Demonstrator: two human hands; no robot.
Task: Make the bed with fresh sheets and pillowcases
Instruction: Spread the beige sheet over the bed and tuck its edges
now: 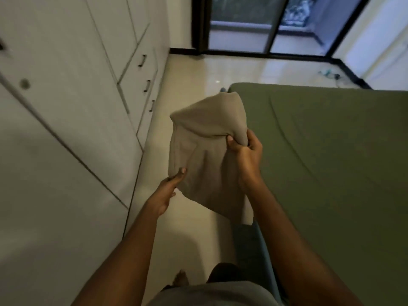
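Note:
A beige folded cloth, a sheet or pillowcase, hangs in the air between my hands over the floor by the bed's left side. My right hand pinches a bunched fold near its upper right edge. My left hand holds its lower left edge, thumb on top. The bed fills the right side, covered with a smooth green fitted sheet. No pillows are in view.
White wardrobe doors and drawers with dark handles line the left. A narrow strip of glossy pale tiled floor runs between wardrobe and bed. A dark-framed glass sliding door stands at the far end. My foot is on the floor.

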